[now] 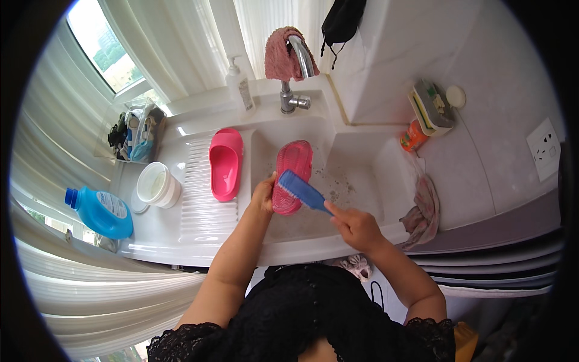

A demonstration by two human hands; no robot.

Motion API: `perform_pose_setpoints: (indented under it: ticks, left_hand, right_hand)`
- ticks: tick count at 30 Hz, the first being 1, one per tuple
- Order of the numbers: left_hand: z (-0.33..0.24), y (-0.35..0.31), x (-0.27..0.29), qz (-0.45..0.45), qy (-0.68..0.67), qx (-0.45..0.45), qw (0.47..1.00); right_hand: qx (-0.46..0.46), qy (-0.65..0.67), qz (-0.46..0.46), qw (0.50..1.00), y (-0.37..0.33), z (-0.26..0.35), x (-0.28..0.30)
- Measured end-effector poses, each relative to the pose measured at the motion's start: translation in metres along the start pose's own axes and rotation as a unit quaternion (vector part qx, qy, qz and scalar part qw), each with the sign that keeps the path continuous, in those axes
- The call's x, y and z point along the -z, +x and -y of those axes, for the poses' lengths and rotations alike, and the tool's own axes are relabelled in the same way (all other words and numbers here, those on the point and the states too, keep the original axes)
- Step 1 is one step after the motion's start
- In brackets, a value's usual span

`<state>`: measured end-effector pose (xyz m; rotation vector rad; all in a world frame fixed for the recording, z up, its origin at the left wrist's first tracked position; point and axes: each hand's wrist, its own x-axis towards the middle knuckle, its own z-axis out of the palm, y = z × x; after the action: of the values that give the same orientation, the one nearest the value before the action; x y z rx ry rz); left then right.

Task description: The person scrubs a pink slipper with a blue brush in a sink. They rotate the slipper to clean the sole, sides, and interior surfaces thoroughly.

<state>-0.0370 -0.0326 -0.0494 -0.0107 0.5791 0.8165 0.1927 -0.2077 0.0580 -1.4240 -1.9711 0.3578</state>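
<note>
Over the sink basin, my left hand (pixel 263 194) grips a pink slipper (pixel 292 158) by its left edge, with the patterned sole turned up. My right hand (pixel 356 227) is closed round the handle of a blue scrubbing brush (pixel 301 189). The brush head lies across the lower part of the sole; whether its bristles press on it, I cannot tell. A second pink slipper (pixel 226 166) rests right side up on the ribbed washboard (pixel 196 181) left of the basin. Below, the white sink (pixel 356 163) holds some water with dirt specks.
A chrome faucet (pixel 289 99) draped with a pink cloth (pixel 280 55) rises behind the basin. To the left stand a white tub (pixel 164 196), a blue detergent bottle (pixel 99 214) and a clear box (pixel 137 131). A wet rag (pixel 422 211) hangs over the right edge, below an orange bottle (pixel 413 136).
</note>
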Motion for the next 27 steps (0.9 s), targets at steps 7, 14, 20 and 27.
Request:
perform_pose_setpoints:
  ticks: [7, 14, 20, 27]
  left_hand:
    - [0.011, -0.014, 0.001, 0.040, -0.090, 0.022, 0.995]
    - [-0.004, -0.021, 0.009, 0.051, -0.034, 0.000, 0.998]
    - [-0.001, -0.008, 0.016, 0.003, -0.063, -0.046, 0.997]
    - [0.001, -0.012, 0.009, 0.068, -0.085, 0.010, 0.994]
  right_hand:
    - [-0.066, 0.033, -0.033, 0.997, 0.016, -0.020, -0.014]
    - [-0.042, -0.024, 0.031, 0.998, 0.010, -0.007, -0.018]
    - [-0.002, -0.031, 0.004, 1.000, 0.014, -0.002, -0.026]
    - [-0.060, -0.030, -0.006, 0.998, 0.021, 0.001, -0.016]
